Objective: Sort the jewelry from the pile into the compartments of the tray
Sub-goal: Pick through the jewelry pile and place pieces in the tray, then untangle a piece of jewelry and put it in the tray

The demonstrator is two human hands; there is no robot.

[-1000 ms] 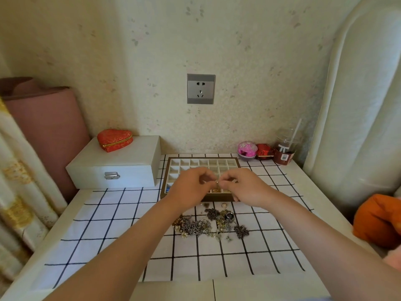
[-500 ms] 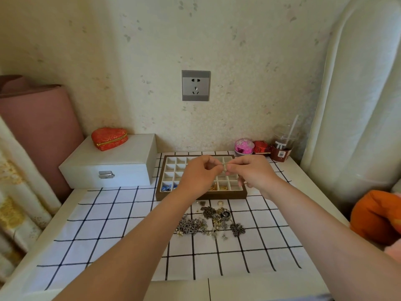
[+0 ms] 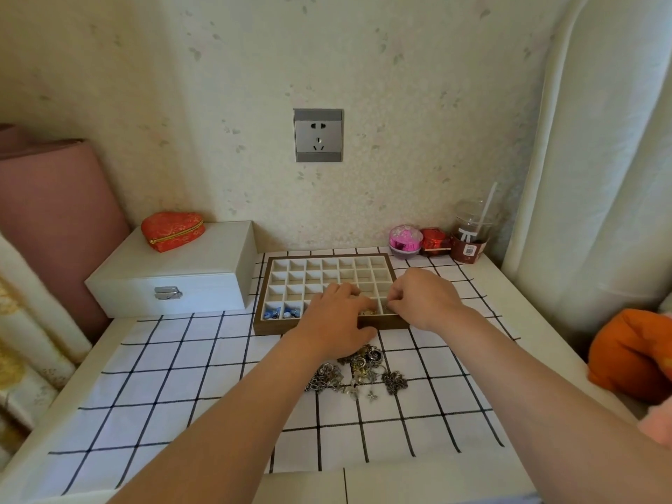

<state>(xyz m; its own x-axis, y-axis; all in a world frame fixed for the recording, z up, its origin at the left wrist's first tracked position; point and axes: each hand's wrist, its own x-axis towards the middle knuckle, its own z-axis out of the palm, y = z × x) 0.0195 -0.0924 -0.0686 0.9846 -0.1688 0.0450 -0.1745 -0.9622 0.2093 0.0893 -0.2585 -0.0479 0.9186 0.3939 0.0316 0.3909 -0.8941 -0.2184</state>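
White checked cloth [image 3: 182,376], spread over the table [image 3: 418,485]. Wooden tray [image 3: 269,327], set on cloth's far side. Left hand [image 3: 332,321], fingers curled down over tray's front row; hold not discernible. Right hand [image 3: 420,300], fingertips pinched above near-right compartments. Jewelry pile [image 3: 360,372], heaped just before tray. Small piece [image 3: 384,308], caught in that pinch.

Flat brown tray [image 3: 271,327] of white compartments, blue pieces [image 3: 282,313] in its 7 o'clock corner; tangled silvery pile [image 3: 358,371] near its 5 o'clock
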